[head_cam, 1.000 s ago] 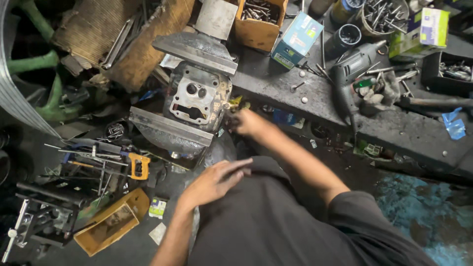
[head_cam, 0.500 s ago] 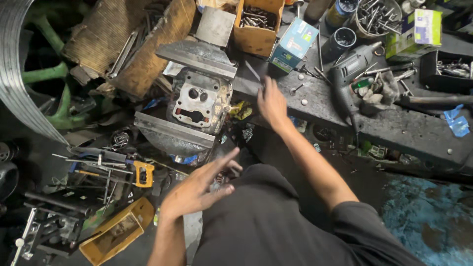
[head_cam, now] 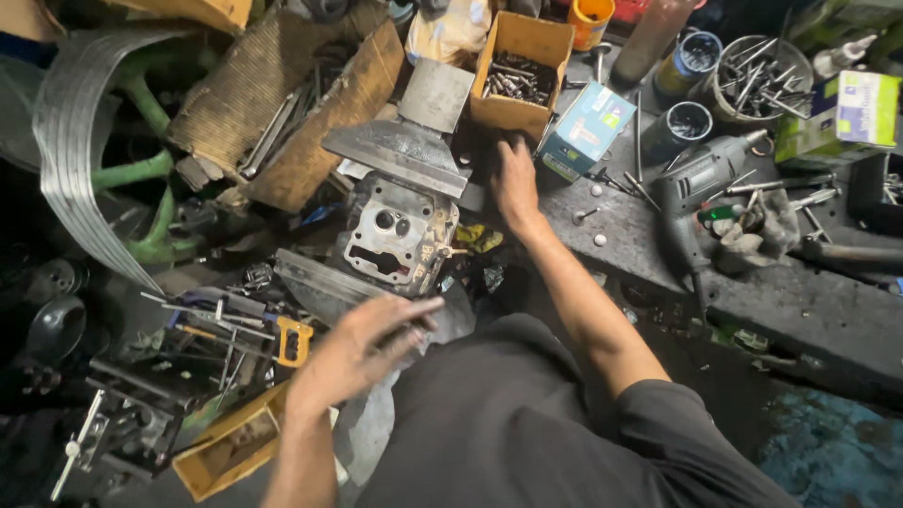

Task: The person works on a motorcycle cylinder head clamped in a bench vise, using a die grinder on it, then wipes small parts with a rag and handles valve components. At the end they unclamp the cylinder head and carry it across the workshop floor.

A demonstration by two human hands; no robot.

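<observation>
My right hand reaches forward across the dark workbench, its fingers at the base of an orange cardboard box of bolts; whether it holds anything is hidden. My left hand hovers low near my lap with fingers spread, holding nothing. Between the two hands a grey cast-metal engine part with round ports stands clamped under flat steel plates.
A grey electric drill lies on the bench beside a dirty rag. A small blue carton, tins of nails and a green-white box stand behind. Hacksaws and a yellow tray lie at lower left.
My right hand has left the engine part and stretched forward to the orange box of bolts. My left hand has lifted slightly and spread its fingers.
</observation>
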